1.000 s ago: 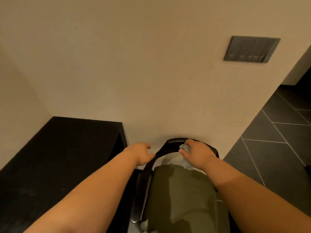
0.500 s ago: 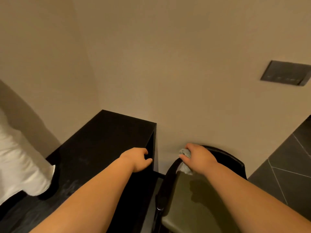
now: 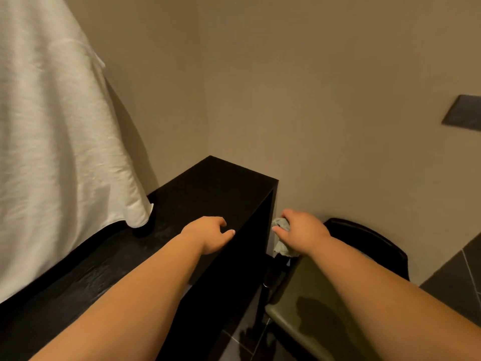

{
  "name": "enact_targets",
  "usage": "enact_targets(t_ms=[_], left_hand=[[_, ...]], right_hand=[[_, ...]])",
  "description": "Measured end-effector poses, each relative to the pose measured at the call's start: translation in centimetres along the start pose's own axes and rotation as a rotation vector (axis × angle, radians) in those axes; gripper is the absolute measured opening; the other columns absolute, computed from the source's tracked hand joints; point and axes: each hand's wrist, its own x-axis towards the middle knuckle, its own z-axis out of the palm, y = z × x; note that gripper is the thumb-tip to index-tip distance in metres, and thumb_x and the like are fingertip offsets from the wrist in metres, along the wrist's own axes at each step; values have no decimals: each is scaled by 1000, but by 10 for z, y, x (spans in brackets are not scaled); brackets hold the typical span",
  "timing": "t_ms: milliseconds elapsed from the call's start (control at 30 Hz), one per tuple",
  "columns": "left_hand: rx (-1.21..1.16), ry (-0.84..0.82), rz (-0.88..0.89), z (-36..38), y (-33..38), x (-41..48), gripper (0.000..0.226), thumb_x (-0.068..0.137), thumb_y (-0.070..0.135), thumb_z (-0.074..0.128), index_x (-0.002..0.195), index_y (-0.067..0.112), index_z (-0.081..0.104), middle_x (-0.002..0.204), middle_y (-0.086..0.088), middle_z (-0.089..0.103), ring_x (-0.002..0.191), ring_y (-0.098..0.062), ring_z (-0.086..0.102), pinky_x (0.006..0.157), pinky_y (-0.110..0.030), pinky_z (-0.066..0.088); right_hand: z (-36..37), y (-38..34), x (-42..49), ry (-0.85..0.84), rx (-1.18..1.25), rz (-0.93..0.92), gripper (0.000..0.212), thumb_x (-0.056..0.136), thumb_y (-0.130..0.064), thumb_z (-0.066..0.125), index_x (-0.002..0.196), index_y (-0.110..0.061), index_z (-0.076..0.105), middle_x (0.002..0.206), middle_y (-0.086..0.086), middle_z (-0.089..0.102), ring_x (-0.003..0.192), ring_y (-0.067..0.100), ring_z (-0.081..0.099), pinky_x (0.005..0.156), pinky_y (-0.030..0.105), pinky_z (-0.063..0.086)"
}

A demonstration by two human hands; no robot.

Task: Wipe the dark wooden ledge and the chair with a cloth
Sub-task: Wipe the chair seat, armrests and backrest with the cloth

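Ledge (image 3: 208, 191) of dark wood disappears under a white sheet (image 3: 52, 152) left of the left hand (image 3: 210, 234), whose loose fingers hold nothing at its edge. Right hand (image 3: 302, 234) clutches a crumpled cloth (image 3: 282, 239), mostly hidden beneath it, beside the chair (image 3: 364, 238) back; its forearm crosses the seat.

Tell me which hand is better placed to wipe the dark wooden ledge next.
Right. The right hand holds the crumpled grey cloth, just beside the end of the dark wooden ledge. The left hand is over the ledge top but holds nothing.
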Motion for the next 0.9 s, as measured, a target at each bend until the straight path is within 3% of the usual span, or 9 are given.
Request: enact_targets(t_ms=[133,333,500,767,900], left_hand=[[-70,36,-79,41,-18,-68,63,95,73,48,142,31,58,118,10,68,112,-14,64,102,-41,53],[-34,129,-232,78,-60,-171,69,89,78,40,135,32,61,127,5,69,116,-21,65,101,-46,54],[-108,182,-356,90,-107,-241,60,100,72,40,131,27,65,133,0,67,119,-23,63,102,-42,51],[-163,323,-521,90,-176,-387,61,96,78,38,131,35,64,131,4,68,117,-20,63,102,-46,53],[-185,342,-651,111,-230,-491,60,97,76,41,132,33,65,132,3,68,117,-20,63,102,-44,52]], right_hand=[[18,-31,-42,-36,29,-71,42,97,-60,54,121,-26,56,101,-1,64,89,22,60,68,35,47],[47,-103,-89,-85,139,-150,32,94,-61,55,108,-32,55,92,-10,60,82,14,59,70,37,54],[62,-173,-116,-120,119,-275,30,93,-61,55,104,-33,55,91,-10,62,84,15,61,74,39,56],[81,-297,-152,-169,30,-418,36,95,-63,54,112,-30,57,88,-10,62,80,14,61,72,40,57],[99,-392,-196,-211,47,-547,41,97,-61,54,120,-28,58,100,-4,67,88,19,62,76,41,57]])
